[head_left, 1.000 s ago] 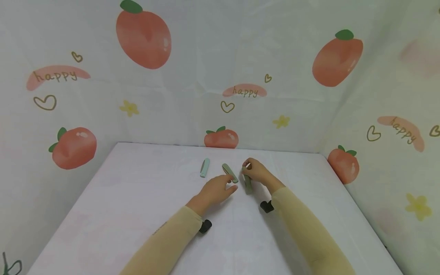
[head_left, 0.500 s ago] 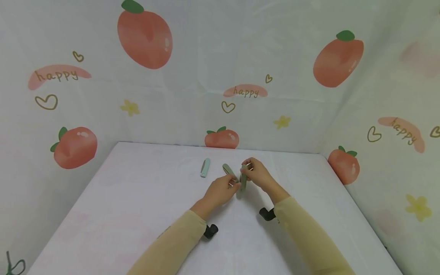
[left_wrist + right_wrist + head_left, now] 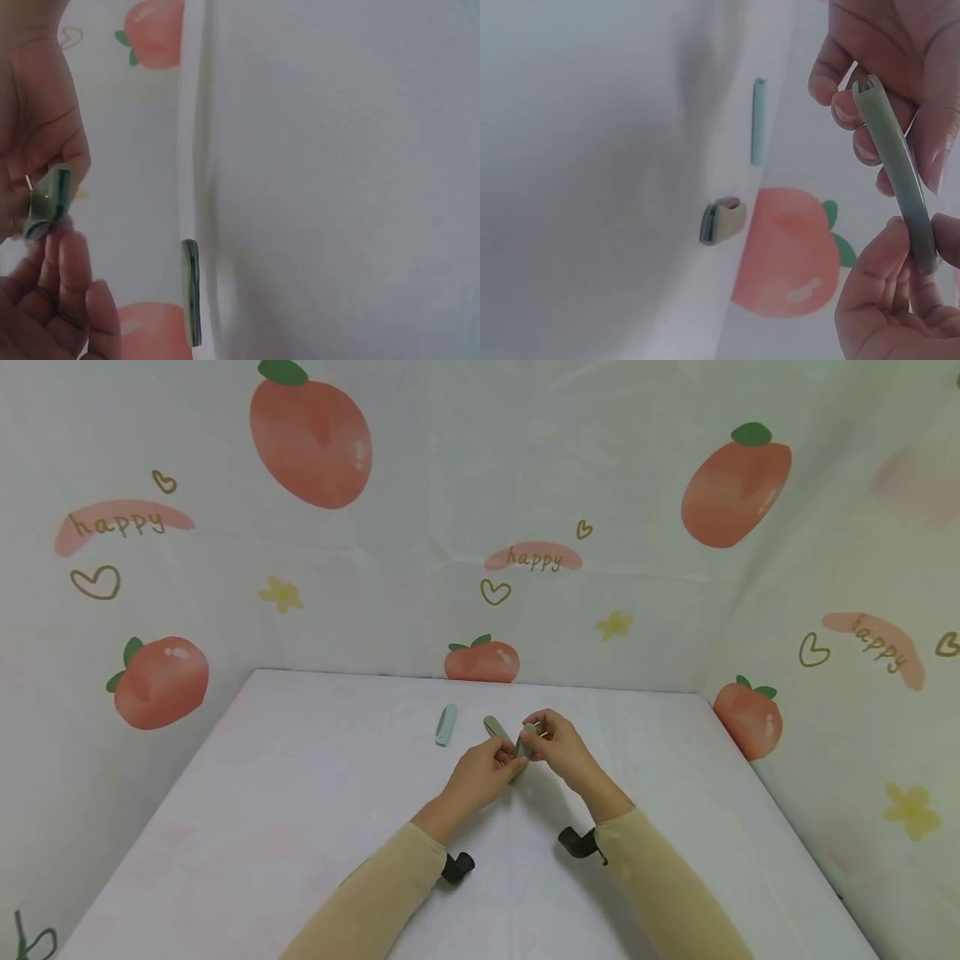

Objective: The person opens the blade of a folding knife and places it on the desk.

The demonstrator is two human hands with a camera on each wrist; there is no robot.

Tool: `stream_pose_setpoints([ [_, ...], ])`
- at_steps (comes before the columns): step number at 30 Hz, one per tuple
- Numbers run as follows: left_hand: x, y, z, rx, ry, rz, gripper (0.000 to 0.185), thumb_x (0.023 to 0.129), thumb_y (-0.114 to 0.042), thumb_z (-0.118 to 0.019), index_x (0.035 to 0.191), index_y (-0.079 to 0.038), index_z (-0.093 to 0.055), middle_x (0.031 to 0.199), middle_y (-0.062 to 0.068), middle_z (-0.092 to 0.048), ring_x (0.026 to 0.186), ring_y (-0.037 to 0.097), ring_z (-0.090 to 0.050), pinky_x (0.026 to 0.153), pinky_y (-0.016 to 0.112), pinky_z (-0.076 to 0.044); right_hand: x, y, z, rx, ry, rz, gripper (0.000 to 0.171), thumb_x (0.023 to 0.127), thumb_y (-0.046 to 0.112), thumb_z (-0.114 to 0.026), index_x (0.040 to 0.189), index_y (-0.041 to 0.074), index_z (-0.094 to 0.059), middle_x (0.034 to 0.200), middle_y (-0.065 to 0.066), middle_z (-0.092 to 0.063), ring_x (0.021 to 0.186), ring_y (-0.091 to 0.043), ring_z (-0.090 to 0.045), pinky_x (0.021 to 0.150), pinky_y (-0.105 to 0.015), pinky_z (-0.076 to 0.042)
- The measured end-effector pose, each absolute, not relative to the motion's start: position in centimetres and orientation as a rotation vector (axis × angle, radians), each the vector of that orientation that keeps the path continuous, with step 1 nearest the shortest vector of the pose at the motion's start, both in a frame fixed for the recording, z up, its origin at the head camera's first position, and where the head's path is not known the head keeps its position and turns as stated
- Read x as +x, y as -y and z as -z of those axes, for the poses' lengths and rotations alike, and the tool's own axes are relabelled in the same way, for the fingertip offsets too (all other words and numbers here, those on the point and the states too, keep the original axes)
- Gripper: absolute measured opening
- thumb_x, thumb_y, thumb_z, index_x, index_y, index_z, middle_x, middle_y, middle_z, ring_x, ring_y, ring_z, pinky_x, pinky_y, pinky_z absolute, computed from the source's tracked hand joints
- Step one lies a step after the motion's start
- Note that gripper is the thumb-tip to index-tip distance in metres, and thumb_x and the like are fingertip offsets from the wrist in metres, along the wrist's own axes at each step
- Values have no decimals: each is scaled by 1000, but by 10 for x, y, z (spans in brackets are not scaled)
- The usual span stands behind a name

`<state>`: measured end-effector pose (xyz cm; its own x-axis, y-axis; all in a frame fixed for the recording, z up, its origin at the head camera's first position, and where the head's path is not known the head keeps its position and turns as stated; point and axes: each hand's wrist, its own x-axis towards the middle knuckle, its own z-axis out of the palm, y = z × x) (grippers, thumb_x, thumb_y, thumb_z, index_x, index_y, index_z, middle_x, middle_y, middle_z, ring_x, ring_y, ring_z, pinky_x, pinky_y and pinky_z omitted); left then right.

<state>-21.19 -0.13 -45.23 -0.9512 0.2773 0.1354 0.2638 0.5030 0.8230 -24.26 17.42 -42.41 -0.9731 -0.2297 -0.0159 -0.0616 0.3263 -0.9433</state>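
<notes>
Sage-green clip (image 3: 900, 191), a slim flat hair-clip sort of thing, is held up off the bench (image 3: 247, 810) between both hands, out toward the far middle of the white top. The right hand (image 3: 564, 750) pinches its upper end, where the wrist view shows a small forked tip poking out past the fingertips (image 3: 846, 105); the left hand (image 3: 480, 772) takes the lower end between thumb and fingers. Each grip is narrow and closed on the clip, no slack showing.

It looks light and stiff, probably plastic with a smooth skin, so it may slip if pinched only at the very tips. Judging by the shape, the flat faces near each end are the places to hold, leaving the middle free; whether it is sprung or hinged I cannot tell from here.

Both forearms in pale yellow sleeves (image 3: 375, 893) angle inward from the near edge, wrists raised off the surface, hands meeting knuckle to knuckle. A small black camera hangs under each wrist.

Two more clips lie flat on the bench: a duller green one (image 3: 493, 727) just beside the left hand's fingers, and a light blue one (image 3: 446, 725) a little further left, apart from both hands.
</notes>
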Motion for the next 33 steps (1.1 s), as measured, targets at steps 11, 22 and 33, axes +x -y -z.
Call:
stream_pose_setpoints([
  [11, -212, 11, 450, 612, -2703, -1404, 26, 101, -40, -60, 93, -16, -56, 72, -5, -56, 61, 8, -51, 56, 24, -42, -229, -174, 423, -375, -2271, 1844, 27, 102, 12, -59, 122, -7, -54, 96, -8, -58, 84, -18, -60, 76, -31, -57],
  [22, -212, 14, 445, 745, -2645, -1361, 29, 102, -39, -57, 86, -15, -51, 66, -6, -46, 60, 8, -45, 55, 24, -36, -226, -177, 422, -389, -2188, 1876, 37, 104, 16, -57, 127, -12, -52, 98, -6, -62, 86, -17, -65, 78, -31, -56],
  [33, -215, 16, 445, 803, -2523, -1523, 23, 104, -23, -55, 84, -12, -54, 72, -4, -55, 62, 9, -48, 57, 25, -40, -226, -180, 420, -422, -2116, 1890, 38, 104, 13, -56, 129, -14, -49, 101, -4, -64, 88, -16, -66, 79, -33, -56],
])
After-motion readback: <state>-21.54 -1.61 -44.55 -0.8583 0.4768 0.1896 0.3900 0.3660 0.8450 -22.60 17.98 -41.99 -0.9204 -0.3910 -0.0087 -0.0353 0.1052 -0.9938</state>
